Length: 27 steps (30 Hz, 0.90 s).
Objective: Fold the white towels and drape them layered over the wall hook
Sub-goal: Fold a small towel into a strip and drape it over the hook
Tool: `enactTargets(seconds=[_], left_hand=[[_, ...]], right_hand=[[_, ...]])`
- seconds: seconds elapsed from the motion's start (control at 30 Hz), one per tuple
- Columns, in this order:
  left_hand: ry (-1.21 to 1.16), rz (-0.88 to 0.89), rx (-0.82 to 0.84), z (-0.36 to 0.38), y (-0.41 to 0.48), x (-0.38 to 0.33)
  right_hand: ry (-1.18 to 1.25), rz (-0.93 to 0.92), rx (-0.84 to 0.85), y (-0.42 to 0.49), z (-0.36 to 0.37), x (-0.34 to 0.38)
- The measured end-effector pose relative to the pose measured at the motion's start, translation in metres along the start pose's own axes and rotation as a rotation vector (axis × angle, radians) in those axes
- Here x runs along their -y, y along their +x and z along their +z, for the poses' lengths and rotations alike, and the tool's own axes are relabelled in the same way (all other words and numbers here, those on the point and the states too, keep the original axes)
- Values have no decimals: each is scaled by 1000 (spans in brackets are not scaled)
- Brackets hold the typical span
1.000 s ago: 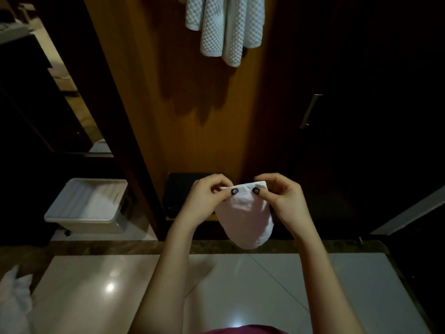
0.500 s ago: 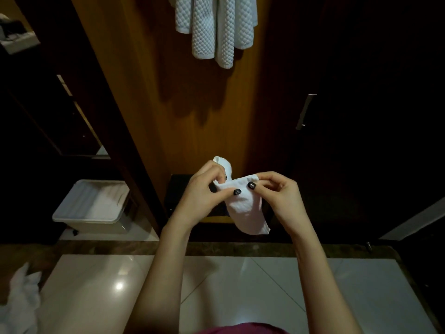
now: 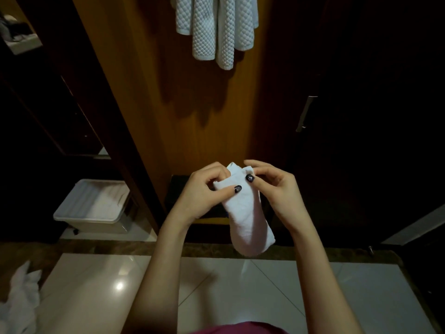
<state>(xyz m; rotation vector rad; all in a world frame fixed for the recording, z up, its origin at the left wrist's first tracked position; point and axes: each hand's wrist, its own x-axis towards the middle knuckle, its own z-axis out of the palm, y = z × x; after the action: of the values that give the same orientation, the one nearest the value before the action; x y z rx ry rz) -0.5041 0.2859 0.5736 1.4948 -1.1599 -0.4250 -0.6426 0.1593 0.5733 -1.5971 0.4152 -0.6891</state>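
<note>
Hanging towels (image 3: 216,27) run off the top edge — crumpled cloth (image 3: 21,297) cropped at left.

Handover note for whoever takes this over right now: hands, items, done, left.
Left hand and right hand both pinch the top of a small smooth white cloth hanging between them.
Done: white waffle-textured towels hang on the wooden wall above; hook out of frame.
Left: finish folding the held cloth, drape it there. A crumpled white cloth lies on the floor, lower left.

Head camera looks down, near the towel (image 3: 245,218), facing wooden wall (image 3: 192,112).
</note>
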Motion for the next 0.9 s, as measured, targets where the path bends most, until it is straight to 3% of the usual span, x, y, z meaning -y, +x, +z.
enactTargets(seconds=[0.37, 0.47, 0.7, 0.9], left_hand=[[-69, -6, -44, -1, 5, 1], [-50, 15, -130, -1, 6, 8], [-284, -56, -263, 4, 10, 8], [-270, -35, -120, 4, 8, 6]], right_hand=[[22, 19, 60, 9, 7, -9], [-32, 30, -8, 12, 12, -11], [-78, -31, -209, 15, 17, -6], [-97, -90, -346, 15, 17, -6]])
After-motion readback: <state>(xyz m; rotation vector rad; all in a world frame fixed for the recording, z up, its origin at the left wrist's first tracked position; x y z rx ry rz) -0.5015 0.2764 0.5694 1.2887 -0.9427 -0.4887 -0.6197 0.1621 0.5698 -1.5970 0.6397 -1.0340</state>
